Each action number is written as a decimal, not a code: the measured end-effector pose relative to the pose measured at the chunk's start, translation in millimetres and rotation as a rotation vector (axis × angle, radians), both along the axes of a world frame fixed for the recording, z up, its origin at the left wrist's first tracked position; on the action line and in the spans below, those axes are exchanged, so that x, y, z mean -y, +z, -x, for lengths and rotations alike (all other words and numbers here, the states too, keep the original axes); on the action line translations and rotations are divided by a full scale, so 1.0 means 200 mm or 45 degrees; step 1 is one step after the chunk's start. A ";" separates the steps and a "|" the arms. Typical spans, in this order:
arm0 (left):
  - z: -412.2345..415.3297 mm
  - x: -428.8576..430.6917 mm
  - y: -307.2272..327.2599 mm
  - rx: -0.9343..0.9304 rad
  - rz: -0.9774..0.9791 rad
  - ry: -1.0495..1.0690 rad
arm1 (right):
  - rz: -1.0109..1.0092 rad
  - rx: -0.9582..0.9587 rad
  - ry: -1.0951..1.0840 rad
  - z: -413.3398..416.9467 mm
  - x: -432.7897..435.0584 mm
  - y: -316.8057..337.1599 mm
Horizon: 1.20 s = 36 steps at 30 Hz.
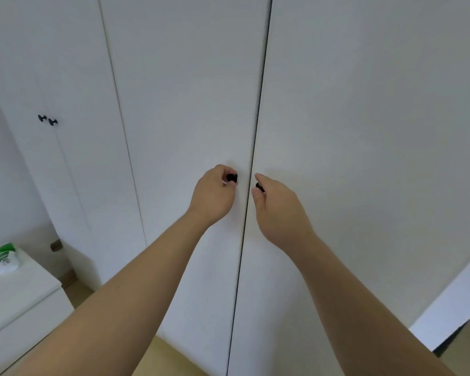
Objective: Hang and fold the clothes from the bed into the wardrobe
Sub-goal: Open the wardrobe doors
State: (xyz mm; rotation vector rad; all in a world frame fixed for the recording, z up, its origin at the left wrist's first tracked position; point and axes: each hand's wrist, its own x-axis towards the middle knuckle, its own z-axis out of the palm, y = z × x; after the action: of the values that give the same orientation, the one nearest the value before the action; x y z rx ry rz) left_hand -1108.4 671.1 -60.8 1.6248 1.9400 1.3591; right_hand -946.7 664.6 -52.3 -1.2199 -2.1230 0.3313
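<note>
A tall white wardrobe fills the view, its left door (185,109) and right door (364,118) meeting at a dark seam in the middle. Each door carries a small black knob beside the seam. My left hand (213,194) pinches the left knob (232,178) with curled fingers. My right hand (278,210) pinches the right knob (259,186) between thumb and fingers. Both doors look closed or nearly so. No clothes or bed are in view.
A second pair of white doors with two black knobs (47,120) stands to the left. A low white cabinet (19,299) at the lower left carries a green-and-white pack (3,259). Wooden floor shows below, and a white edge (451,294) juts in at the lower right.
</note>
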 end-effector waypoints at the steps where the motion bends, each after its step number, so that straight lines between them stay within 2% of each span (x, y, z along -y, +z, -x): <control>1: 0.00 0.02 0.00 0.005 -0.010 0.003 | 0.000 -0.004 0.013 0.01 0.01 0.00; 6: 0.06 0.16 -0.03 -0.026 -0.071 0.075 | 0.066 -0.031 0.074 0.11 0.05 0.02; 11: 0.14 0.39 -0.04 -0.071 -0.073 0.160 | 0.227 -0.165 0.186 0.27 0.09 0.00; 20: 0.27 0.73 0.05 -0.083 -0.113 0.340 | 0.227 -0.332 0.470 0.44 0.29 -0.06; 24: 0.29 0.81 0.11 -0.088 -0.297 0.411 | 0.214 -0.322 0.540 0.49 0.32 -0.04; 30: 0.35 0.90 0.13 0.011 -0.416 0.619 | 0.232 -0.292 0.696 0.64 0.41 -0.01; 33: 0.46 0.99 0.13 0.026 -0.410 0.686 | 0.247 -0.292 0.798 0.77 0.46 -0.02; 36: 0.60 1.09 0.14 0.022 -0.383 0.748 | 0.377 -0.289 0.923 0.91 0.51 -0.03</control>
State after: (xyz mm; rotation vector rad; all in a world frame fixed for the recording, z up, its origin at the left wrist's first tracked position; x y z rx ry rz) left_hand -1228.1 452.9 -32.8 1.1732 2.4090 1.9475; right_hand -1128.8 562.3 -57.6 -0.4702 -2.2916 1.0742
